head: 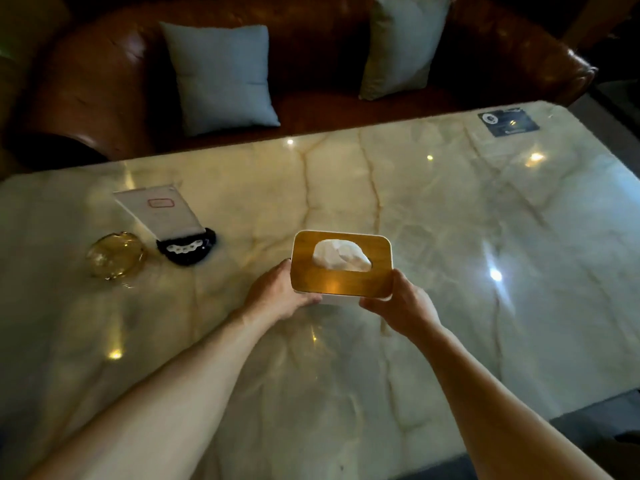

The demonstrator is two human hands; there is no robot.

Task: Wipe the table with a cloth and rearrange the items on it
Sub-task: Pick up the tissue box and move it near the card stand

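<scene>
Polished marble table (450,209) fronts a leather sofa (104,81): left hand (277,296) and right hand (403,301) clasp a tissue box (341,282) at center; amber ashtray (116,254) and card stand (185,245) at nine o'clock.

Two bare forearms reach from the lower corners of the frame toward its centre, converging slightly. The left hand (277,294) is curled with its fingers wrapped under and thumb up along the side of what it holds. The right hand (403,301) mirrors it just right of centre, fingers closed in a grip, wrist bent a little inward.
</scene>
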